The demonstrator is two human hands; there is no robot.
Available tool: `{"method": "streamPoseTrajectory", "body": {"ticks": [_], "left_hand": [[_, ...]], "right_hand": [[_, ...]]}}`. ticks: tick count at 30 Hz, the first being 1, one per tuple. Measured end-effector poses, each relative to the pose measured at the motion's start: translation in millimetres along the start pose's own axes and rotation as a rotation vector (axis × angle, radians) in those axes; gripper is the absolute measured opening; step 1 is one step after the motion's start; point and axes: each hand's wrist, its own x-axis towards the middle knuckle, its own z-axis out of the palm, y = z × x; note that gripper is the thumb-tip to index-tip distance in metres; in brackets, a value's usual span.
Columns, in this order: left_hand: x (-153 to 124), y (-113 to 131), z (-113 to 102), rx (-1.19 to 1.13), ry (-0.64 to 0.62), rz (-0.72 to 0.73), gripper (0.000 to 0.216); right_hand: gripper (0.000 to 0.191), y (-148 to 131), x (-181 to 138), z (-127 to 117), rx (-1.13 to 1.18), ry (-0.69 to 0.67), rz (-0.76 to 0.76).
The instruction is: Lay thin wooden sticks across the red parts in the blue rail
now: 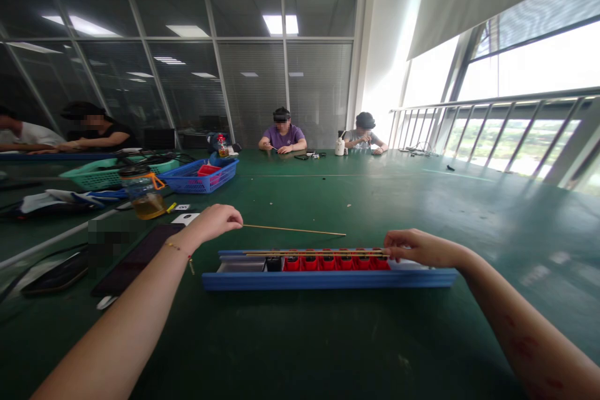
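A long blue tray (328, 279) lies across the green table in front of me, holding a row of several red parts (335, 260) and one black part. My left hand (216, 221) is closed on the end of a thin wooden stick (295, 230) that stretches to the right just beyond the tray. My right hand (415, 246) rests at the tray's right end, its fingers pinched on a second thin rod (319, 254) lying along the top of the red parts.
A dark phone (140, 256) and a jar of amber liquid (144, 195) sit at the left. Blue (199, 178) and green (103, 173) baskets stand further back. Other people sit at the far end and at the left of the table (422, 200). Windows with a railing line the right.
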Motion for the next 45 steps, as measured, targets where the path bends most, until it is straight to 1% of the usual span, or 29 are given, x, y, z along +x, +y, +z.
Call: {"method": "streamPoseTrajectory", "body": {"ticks": [5, 10, 16, 21, 26, 29, 34, 36, 39, 42, 45], "left_hand": [[21.8, 9.4, 27.1, -0.061, -0.060, 0.014, 0.018], [41.6, 17.2, 47.9, -0.023, -0.069, 0.055, 0.013], [48.7, 22.6, 64.1, 0.014, -0.064, 0.053, 0.010], [46.8, 23.8, 68.1, 0.019, -0.053, 0.053, 0.012], [44.9, 23.5, 68.2, 0.009, -0.052, 0.052, 0.013], [44.2, 22.9, 68.5, 0.006, -0.049, 0.055, 0.013], [43.1, 22.3, 69.2, 0.002, -0.039, 0.056, 0.014], [42.9, 22.4, 69.4, -0.002, -0.039, 0.054, 0.014], [42.9, 22.9, 69.3, -0.007, -0.043, 0.050, 0.015], [42.6, 22.9, 68.8, -0.017, -0.052, 0.049, 0.015], [42.0, 22.0, 68.3, -0.029, -0.062, 0.052, 0.016]], "right_hand": [[0.043, 3.0, 2.1, 0.2, -0.032, 0.011, -0.025], [0.043, 5.2, 3.2, 1.0, -0.025, 0.013, -0.024], [0.043, 3.9, 2.7, 1.4, -0.030, 0.042, -0.035], [0.040, 6.4, 4.9, -0.7, -0.003, 0.163, -0.062], [0.041, 12.5, 3.8, -7.7, 0.049, 0.382, -0.028], [0.041, 17.3, -2.6, -14.8, 0.108, 0.487, -0.002], [0.039, 35.7, -17.0, -29.6, 0.178, 0.709, 0.053], [0.039, 46.8, -20.7, -34.0, 0.205, 0.765, 0.070], [0.041, 62.3, -20.1, -34.9, 0.221, 0.778, 0.109], [0.043, 71.5, -10.4, -28.6, 0.187, 0.736, 0.164], [0.046, 74.0, 5.3, -19.7, 0.154, 0.680, 0.187]]}}
